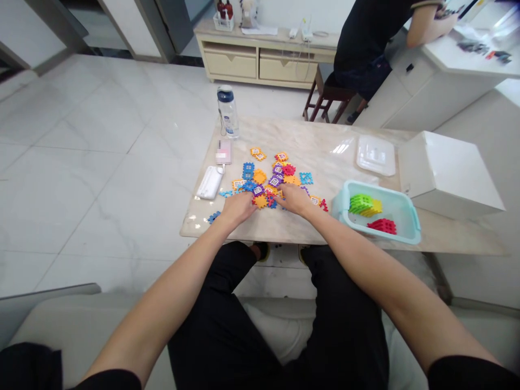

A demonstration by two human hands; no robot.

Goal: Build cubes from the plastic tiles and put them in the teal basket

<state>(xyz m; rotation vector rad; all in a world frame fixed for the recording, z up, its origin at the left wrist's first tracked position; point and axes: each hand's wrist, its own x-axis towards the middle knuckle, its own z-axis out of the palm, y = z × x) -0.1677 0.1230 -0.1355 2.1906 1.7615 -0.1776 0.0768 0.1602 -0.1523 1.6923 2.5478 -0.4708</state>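
Note:
A loose pile of colourful plastic interlocking tiles lies on the table in front of me. My left hand rests at the pile's near left side, beside a blue tile and an orange tile. Its fingers are foreshortened, and their grip cannot be made out. On the right side of the pile, my right hand reaches in with thumb and fingers apart, touching the tiles. Purple tiles with white window-like prints lie just beyond it. A red tile and a light-blue tile sit farther back.
Right of the pile stands a pale-blue bin holding green, yellow and red tiles. Behind it are a clear lid and a white box. A water bottle and white power bank are at left. Another person sits beyond.

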